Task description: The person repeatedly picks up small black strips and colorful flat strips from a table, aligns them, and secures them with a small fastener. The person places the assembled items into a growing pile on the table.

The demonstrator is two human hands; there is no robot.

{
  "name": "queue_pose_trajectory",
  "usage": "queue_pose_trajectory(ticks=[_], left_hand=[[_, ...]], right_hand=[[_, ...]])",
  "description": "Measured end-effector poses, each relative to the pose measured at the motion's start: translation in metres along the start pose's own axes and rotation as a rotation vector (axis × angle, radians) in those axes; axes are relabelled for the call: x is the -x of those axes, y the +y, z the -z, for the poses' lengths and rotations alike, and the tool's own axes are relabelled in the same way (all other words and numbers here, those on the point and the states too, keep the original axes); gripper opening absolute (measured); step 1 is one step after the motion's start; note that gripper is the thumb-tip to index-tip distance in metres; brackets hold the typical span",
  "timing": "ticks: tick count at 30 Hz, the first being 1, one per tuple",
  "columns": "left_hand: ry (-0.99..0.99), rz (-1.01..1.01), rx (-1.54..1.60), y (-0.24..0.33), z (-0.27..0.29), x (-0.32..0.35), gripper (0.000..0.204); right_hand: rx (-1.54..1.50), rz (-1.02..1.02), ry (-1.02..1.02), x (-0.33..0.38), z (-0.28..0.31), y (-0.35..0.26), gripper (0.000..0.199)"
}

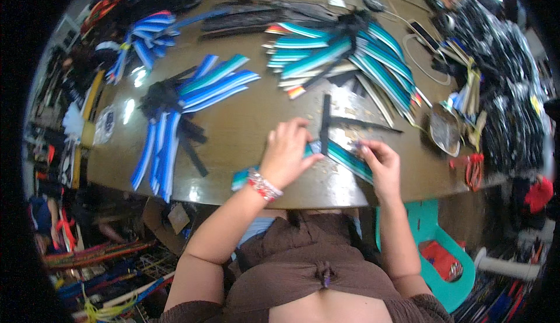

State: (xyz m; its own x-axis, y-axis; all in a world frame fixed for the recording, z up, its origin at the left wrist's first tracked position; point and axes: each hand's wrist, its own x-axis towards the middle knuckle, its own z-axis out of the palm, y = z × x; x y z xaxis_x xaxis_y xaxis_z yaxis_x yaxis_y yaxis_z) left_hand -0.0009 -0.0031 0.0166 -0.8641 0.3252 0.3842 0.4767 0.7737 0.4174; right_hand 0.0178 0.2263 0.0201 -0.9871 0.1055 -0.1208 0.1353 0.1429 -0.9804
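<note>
— What's in front of me, biggest first?

— I see a wide brown worktable (245,130) taking up most of the view. On it, a fan of teal striped strips (344,51) lies at the far right, a bunch of blue-and-white striped strips (175,113) at the left, and another blue bunch (140,40) further back. A heap of black-and-white material (507,89) sits at the right edge.

— And the hands?

— My left hand (286,154) presses flat on a teal striped strip (344,156) lying at the near edge of the table, fingers curled over its middle. My right hand (382,162) pinches the strip's right end, closed on it between thumb and fingers. A black strap (325,116) stands just beyond, crossing the strip near my left fingertips.

— Which step is that?

— I judge it's joining or trimming strip to strap. The coming move needs a steady hold with the left and fine fingertip work with the right.

— How does the strip look?

— Flat, narrow, teal with pale and dark stripes, slanting down to the right.
</note>
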Motion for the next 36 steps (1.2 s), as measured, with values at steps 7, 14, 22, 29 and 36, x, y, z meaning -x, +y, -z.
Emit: queue_pose_trajectory(ticks=[7, 14, 22, 29, 36], left_hand=[[0.078, 0.352, 0.653, -0.021, 0.047, -0.008, 0.019], [0.264, 0.616, -0.413, -0.175, 0.125, 0.031, 0.033], [0.333, 0.266, -0.438, -0.197, 0.138, 0.027, 0.02], [-0.092, 0.276, -0.43, -0.235, 0.125, -0.028, 0.022], [0.643, 0.22, 0.101, -0.255, 0.17, -0.017, 0.017]], right_hand=[[0.639, 0.412, -0.47, -0.034, -0.011, -0.067, 0.013], [0.999, 0.486, -0.311, -0.202, 0.031, -0.176, 0.02], [0.744, 0.604, 0.356, -0.085, 0.075, -0.076, 0.01], [-0.099, 0.277, 0.47, 0.008, 0.212, -0.025, 0.022], [-0.035, 0.258, 0.922, -0.01, 0.194, 0.053, 0.019]])
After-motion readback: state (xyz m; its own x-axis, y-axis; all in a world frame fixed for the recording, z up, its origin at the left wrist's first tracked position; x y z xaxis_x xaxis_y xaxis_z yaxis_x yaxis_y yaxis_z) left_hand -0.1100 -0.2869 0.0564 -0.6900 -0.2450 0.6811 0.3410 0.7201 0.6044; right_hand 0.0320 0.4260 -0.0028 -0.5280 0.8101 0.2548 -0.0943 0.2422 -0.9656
